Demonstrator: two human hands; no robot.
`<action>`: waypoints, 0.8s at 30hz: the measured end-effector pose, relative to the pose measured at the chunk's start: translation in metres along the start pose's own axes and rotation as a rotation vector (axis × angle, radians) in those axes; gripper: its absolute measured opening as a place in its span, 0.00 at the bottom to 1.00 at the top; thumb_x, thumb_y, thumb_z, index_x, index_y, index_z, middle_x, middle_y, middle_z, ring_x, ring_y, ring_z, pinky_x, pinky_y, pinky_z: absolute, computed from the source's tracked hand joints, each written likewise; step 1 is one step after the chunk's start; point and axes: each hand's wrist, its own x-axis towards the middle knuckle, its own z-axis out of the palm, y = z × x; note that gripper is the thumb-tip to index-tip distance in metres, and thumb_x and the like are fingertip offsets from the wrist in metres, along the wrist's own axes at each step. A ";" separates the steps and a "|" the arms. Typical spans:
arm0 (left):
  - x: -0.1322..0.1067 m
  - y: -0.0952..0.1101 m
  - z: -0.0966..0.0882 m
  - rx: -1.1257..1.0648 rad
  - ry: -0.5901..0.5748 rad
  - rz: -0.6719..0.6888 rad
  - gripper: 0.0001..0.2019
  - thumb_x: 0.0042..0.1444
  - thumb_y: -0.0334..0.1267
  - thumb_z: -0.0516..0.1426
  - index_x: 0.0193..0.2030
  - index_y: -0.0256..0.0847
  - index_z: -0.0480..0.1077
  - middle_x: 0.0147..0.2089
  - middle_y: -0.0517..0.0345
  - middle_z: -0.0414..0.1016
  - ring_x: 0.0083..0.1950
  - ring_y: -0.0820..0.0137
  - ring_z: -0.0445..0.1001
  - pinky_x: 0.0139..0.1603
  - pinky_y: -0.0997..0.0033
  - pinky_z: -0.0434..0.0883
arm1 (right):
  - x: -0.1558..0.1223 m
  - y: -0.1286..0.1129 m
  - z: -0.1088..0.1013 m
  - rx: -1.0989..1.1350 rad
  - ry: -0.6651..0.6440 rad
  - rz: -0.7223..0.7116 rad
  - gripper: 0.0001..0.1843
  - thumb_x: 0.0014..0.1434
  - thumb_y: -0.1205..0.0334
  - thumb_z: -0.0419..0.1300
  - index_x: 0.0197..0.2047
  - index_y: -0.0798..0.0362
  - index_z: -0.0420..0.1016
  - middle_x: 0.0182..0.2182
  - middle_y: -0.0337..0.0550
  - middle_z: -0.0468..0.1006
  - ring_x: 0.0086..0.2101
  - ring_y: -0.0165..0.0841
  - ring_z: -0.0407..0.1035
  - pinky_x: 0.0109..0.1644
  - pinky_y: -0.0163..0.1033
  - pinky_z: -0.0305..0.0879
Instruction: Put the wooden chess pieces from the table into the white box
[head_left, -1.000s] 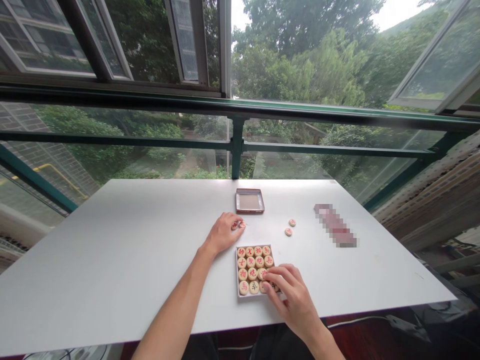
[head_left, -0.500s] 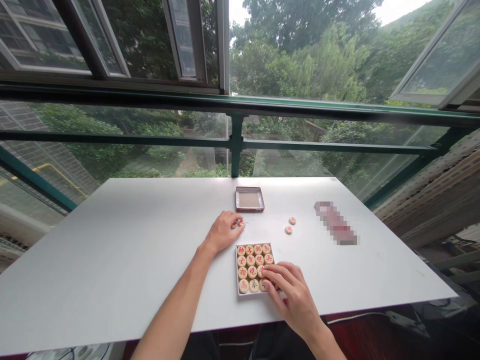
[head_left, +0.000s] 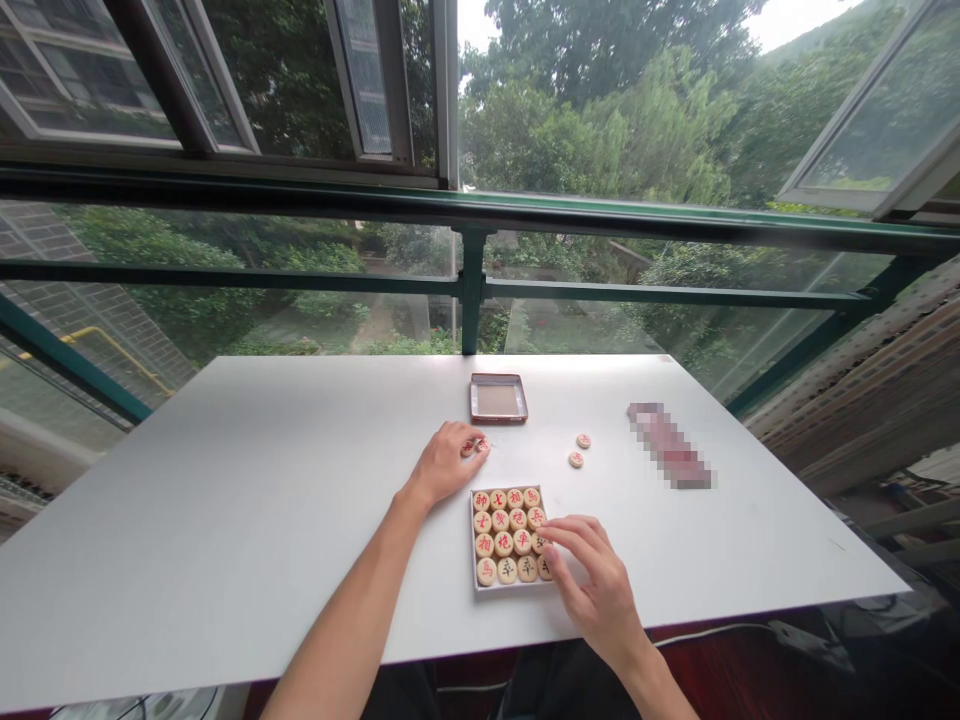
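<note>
An open square box (head_left: 475,540) holds rows of round wooden Chinese chess pieces, most with red characters and several with black ones along the near right. My right hand (head_left: 596,585) is at the box's right edge, thumb and fingers apart, tips over a black-marked piece (head_left: 539,543). Whether they touch it, I cannot tell. Behind the box, my left hand (head_left: 448,460) rests on the table with its fingers curled round two red-marked Chinese chess pieces (head_left: 483,446). Part of the box's right column is hidden by my right fingers.
On the white table (head_left: 285,500), a shallow box lid (head_left: 499,420) lies beyond my left hand. Two loose red-marked pieces (head_left: 576,460) lie to the right. Farther right is a blurred-out reddish object (head_left: 671,446). A green railing (head_left: 472,290) and windows border the far edge.
My right hand has drawn back to the right, uncovering more pieces in the box's lower right. My left hand has stayed in place.
</note>
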 end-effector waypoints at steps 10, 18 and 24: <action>0.001 -0.002 0.002 -0.010 0.006 0.010 0.08 0.60 0.37 0.59 0.45 0.43 0.74 0.43 0.53 0.76 0.47 0.61 0.71 0.51 0.60 0.71 | 0.066 0.072 -0.039 -0.166 0.121 0.241 0.18 0.65 0.47 0.56 0.48 0.51 0.78 0.45 0.50 0.80 0.40 0.41 0.73 0.40 0.44 0.71; 0.002 0.001 0.000 -0.020 0.012 0.015 0.07 0.60 0.37 0.59 0.45 0.42 0.74 0.45 0.52 0.76 0.48 0.60 0.71 0.53 0.58 0.70 | 0.101 0.120 -0.047 -0.230 0.108 0.299 0.21 0.60 0.44 0.59 0.44 0.52 0.79 0.41 0.50 0.81 0.37 0.40 0.74 0.44 0.44 0.69; 0.003 0.000 0.001 -0.017 0.020 0.016 0.07 0.60 0.37 0.59 0.44 0.42 0.75 0.44 0.52 0.76 0.48 0.59 0.71 0.52 0.58 0.69 | 0.118 0.125 -0.052 -0.202 0.004 0.242 0.13 0.57 0.50 0.61 0.39 0.49 0.80 0.36 0.43 0.82 0.32 0.36 0.74 0.41 0.42 0.69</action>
